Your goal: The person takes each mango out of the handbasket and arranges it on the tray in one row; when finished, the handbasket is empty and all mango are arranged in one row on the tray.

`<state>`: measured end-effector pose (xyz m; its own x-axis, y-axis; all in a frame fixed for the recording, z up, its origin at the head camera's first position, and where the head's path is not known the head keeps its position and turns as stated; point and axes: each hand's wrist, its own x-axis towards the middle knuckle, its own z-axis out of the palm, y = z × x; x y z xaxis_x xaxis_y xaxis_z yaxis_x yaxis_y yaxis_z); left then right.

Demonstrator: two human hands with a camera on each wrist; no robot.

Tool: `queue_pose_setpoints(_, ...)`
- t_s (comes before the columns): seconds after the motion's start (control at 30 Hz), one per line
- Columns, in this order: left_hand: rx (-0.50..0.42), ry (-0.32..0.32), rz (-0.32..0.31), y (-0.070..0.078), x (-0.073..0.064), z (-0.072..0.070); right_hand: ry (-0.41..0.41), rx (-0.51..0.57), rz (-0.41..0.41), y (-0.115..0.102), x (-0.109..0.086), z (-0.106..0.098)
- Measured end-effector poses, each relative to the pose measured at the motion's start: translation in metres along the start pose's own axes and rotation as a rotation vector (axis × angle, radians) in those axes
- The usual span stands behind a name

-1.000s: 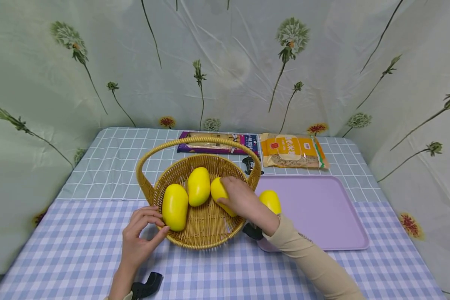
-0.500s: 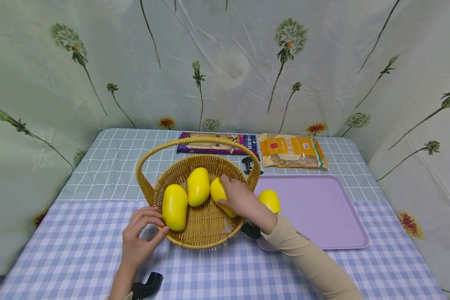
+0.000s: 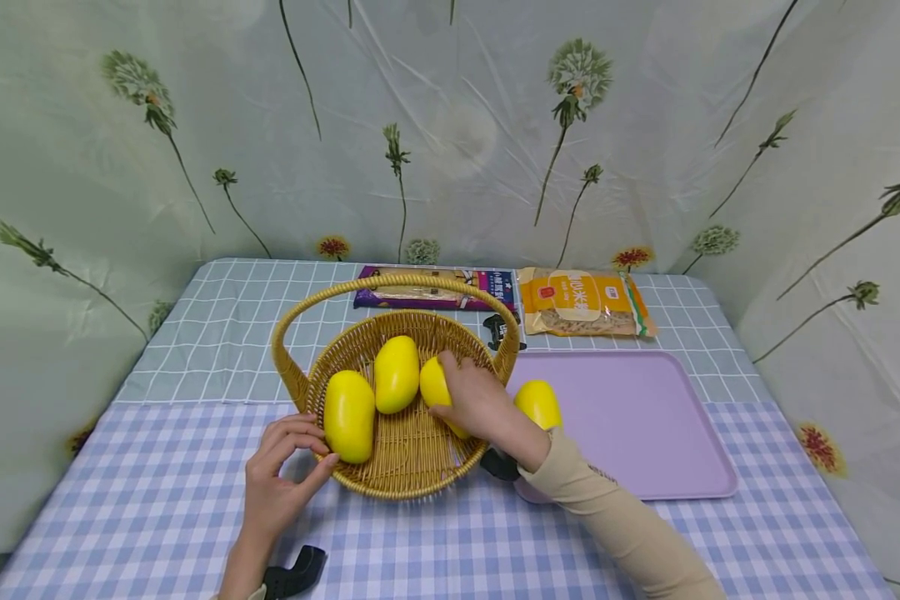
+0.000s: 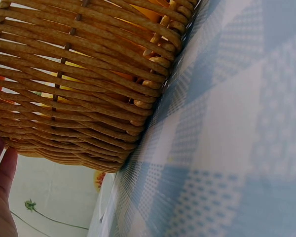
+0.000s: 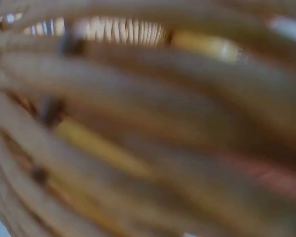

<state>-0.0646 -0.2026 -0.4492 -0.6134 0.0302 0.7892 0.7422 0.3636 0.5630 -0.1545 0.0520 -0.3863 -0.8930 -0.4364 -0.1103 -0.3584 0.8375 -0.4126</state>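
Right hand [image 3: 487,404] edged left, fingers gripping glossy yellow oblong mango [image 3: 432,384]; left hand [image 3: 279,471] grips woven basket [image 3: 401,475].

Your right hand [image 3: 480,400] covers part of the rightmost yellow fruit [image 3: 434,382] in the basket [image 3: 401,468]; your sleeve [image 3: 618,517] hides part of the purple tray [image 3: 645,417], and your wrist [image 3: 527,440] the lower end of a second fruit [image 3: 537,402]; the right wrist view is heavily blurred weave [image 5: 113,84]; the left wrist view cuts off most of your left hand [image 4: 2,202] and part of the basket.
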Motion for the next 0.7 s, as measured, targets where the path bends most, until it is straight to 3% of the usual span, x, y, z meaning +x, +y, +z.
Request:
queue_pose_setpoints(0.23, 0.001, 0.002, 0.0, 0.002, 0.002, 0.001, 0.031, -0.075, -0.017, -0.003, -0.006, -0.002)
queue_pose_setpoints(0.4, 0.009, -0.002, -0.006, -0.005, -0.005, 0.0, 0.087, -0.096, -0.039, -0.005, -0.009, -0.004)
queue_pose_setpoints(0.7, 0.011, -0.001, -0.003, -0.013, -0.01, -0.002, 0.176, -0.03, -0.097, -0.006, -0.018, -0.008)
